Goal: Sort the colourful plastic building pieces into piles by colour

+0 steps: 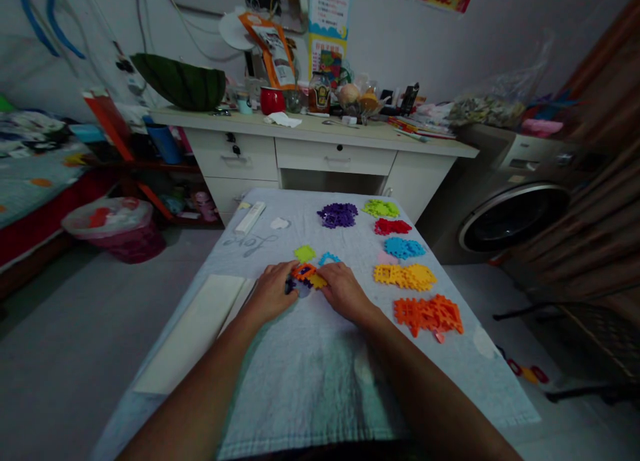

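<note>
Presently | both hands (pixel 276 289) gripping orange piece (pixel 303 271), yellow piece (pixel 317 281) | tablecloth script (pixel 257 243): "Love" | jar label (pixel 320 100) illegible

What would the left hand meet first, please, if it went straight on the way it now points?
The left hand would most likely meet the orange plastic piece first, right in front of it; whether they already touch is hard to tell.
</note>
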Motion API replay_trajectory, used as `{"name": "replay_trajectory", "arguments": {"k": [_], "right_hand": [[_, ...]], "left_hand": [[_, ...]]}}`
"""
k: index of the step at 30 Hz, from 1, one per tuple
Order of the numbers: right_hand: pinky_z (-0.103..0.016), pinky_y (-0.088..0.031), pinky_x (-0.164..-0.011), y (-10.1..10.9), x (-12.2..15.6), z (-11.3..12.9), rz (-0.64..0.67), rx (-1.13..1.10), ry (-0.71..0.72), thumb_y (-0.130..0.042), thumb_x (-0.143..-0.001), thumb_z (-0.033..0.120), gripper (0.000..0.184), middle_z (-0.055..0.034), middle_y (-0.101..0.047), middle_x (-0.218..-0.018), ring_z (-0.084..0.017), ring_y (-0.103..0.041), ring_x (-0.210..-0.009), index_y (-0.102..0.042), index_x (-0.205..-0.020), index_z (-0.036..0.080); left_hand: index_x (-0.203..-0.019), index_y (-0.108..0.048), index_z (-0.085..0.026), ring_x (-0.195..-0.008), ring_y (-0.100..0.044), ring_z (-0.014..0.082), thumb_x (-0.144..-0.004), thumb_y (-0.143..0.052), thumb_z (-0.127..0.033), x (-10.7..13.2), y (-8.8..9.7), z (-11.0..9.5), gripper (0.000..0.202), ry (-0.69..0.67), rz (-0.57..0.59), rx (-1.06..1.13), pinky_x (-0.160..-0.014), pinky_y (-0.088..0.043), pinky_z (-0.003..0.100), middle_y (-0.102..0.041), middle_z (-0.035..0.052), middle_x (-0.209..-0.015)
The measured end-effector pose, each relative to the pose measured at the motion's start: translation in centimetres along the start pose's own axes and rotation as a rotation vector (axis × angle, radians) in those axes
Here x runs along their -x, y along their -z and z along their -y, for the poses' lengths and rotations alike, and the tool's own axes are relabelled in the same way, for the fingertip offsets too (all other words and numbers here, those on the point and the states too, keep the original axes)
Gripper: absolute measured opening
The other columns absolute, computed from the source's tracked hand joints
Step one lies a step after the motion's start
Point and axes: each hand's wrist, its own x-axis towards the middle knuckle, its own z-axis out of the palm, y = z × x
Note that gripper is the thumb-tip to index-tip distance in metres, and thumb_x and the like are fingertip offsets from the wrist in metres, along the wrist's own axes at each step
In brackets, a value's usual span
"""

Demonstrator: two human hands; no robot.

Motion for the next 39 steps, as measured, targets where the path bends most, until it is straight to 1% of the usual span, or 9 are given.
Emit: {"name": "replay_trajectory", "arguments": {"k": [4,10,14,18,23,27,31,35,39], "right_hand": [[-0.033,-0.041,-0.092,0.4,0.5,-0.1,-0.037,-0.102,-0.039,-0.051,-0.088,0.014,0.024,-0.0085,-0.068,-0.105,-0.02,-0.057,-0.1,-0.065,-0.107,0.017],[-0.028,-0.046,-0.078,0.5,1.2,-1.1,-0.077,-0.293,-0.248,-0.047,-0.091,0.019,0.041,-0.0041,-0.068,-0.095,-0.016,-0.062,-0.082,-0.048,-0.132,0.018],[-0.036,-0.042,-0.094,0.7,1.6,-1.5,-0.069,-0.084,-0.24,-0.061,-0.084,0.029,0.048,-0.0132,-0.06,-0.115,-0.024,-0.055,-0.106,-0.053,-0.128,0.013],[-0.041,-0.04,-0.097,0.7,1.8,-1.1,-0.013,0.044,-0.234,-0.068,-0.078,0.044,0.063,-0.0153,-0.057,-0.117,-0.027,-0.051,-0.107,-0.052,-0.13,0.013],[-0.038,-0.04,-0.096,1.1,1.8,-0.7,0.016,0.03,-0.215,-0.068,-0.079,0.034,0.057,-0.0123,-0.058,-0.117,-0.025,-0.052,-0.107,-0.052,-0.13,0.016],[-0.037,-0.039,-0.098,3.2,2.2,-1.4,0.025,0.023,-0.192,-0.065,-0.079,0.024,0.053,-0.0118,-0.058,-0.12,-0.024,-0.051,-0.108,-0.052,-0.13,0.015],[-0.04,-0.038,-0.101,6.7,3.5,-4.1,0.048,0.07,-0.219,-0.063,-0.078,0.015,0.053,-0.0139,-0.058,-0.123,-0.025,-0.051,-0.115,-0.052,-0.129,0.013],[-0.043,-0.036,-0.104,9.9,5.3,-7.5,0.08,0.174,-0.317,-0.06,-0.077,0.009,0.05,-0.0152,-0.058,-0.127,-0.027,-0.051,-0.119,-0.055,-0.127,0.013],[-0.045,-0.037,-0.103,11.3,6.5,-9.5,0.127,0.22,-0.422,-0.061,-0.075,0.009,0.055,-0.0168,-0.057,-0.131,-0.029,-0.05,-0.121,-0.055,-0.129,0.013]], "left_hand": [[-0.124,-0.055,-0.02,-0.11,-0.054,0.0271,-0.071,-0.057,-0.022,0.0,0.3,-0.3,0.053,-0.02,-0.007,0.028,-0.098,-0.042,0.041,-0.063,0.0077,-0.12],[-0.118,-0.059,-0.021,-0.11,-0.054,0.0263,-0.072,-0.057,-0.021,-0.1,0.2,0.0,0.046,-0.055,-0.003,0.025,-0.098,-0.041,0.041,-0.063,0.0071,-0.119],[-0.118,-0.059,-0.022,-0.11,-0.053,0.0262,-0.074,-0.058,-0.024,0.0,0.3,0.0,0.044,-0.055,0.003,0.016,-0.097,-0.04,0.041,-0.062,0.0063,-0.119],[-0.12,-0.058,-0.023,-0.111,-0.05,0.0292,-0.069,-0.065,-0.036,0.1,0.7,0.0,0.053,0.0,-0.006,-0.047,-0.098,-0.039,0.043,-0.059,0.0076,-0.119],[-0.127,-0.055,-0.019,-0.107,-0.051,0.032,-0.067,-0.065,-0.04,0.4,1.1,-0.1,0.064,0.124,0.036,-0.162,-0.093,-0.041,0.042,-0.056,0.0122,-0.114],[-0.127,-0.054,-0.018,-0.102,-0.053,0.0305,-0.071,-0.06,-0.037,0.4,1.3,-0.1,0.059,0.153,0.069,-0.171,-0.091,-0.043,0.041,-0.057,0.0107,-0.106],[-0.126,-0.053,-0.018,-0.102,-0.054,0.0297,-0.073,-0.058,-0.033,0.3,0.9,0.0,0.056,0.102,0.027,-0.145,-0.092,-0.043,0.041,-0.058,0.0105,-0.108],[-0.125,-0.053,-0.018,-0.105,-0.054,0.0294,-0.075,-0.058,-0.034,0.1,0.3,0.1,0.052,0.037,-0.023,-0.073,-0.094,-0.043,0.043,-0.059,0.0104,-0.114],[-0.124,-0.052,-0.019,-0.11,-0.053,0.0285,-0.076,-0.059,-0.033,-0.1,-0.1,0.3,0.05,0.012,-0.062,-0.022,-0.098,-0.042,0.043,-0.058,0.0102,-0.119]]}}
